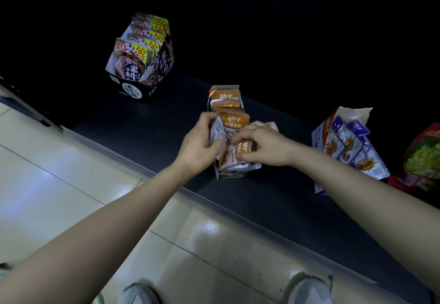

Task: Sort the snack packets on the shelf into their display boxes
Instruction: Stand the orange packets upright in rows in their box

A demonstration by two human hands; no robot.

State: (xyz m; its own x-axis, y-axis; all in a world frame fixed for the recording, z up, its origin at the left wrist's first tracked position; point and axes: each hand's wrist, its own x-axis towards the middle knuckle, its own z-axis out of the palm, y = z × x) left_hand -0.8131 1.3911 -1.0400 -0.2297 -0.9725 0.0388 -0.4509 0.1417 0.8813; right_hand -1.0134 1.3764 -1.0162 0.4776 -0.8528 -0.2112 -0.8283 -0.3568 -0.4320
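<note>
Both hands meet over the front of the orange display box on the shelf. The left hand grips a silver-backed packet at the box's left edge. The right hand pinches a sideways orange packet lying between the hands. A row of upright orange packets stands just beyond the fingers. A black box sits well beyond the left hand, and a blue-and-white box is near the right hand's outer side.

Glossy cream floor tiles caught glare below the left grip; the dark shelf faded into blackness beyond it.
</note>
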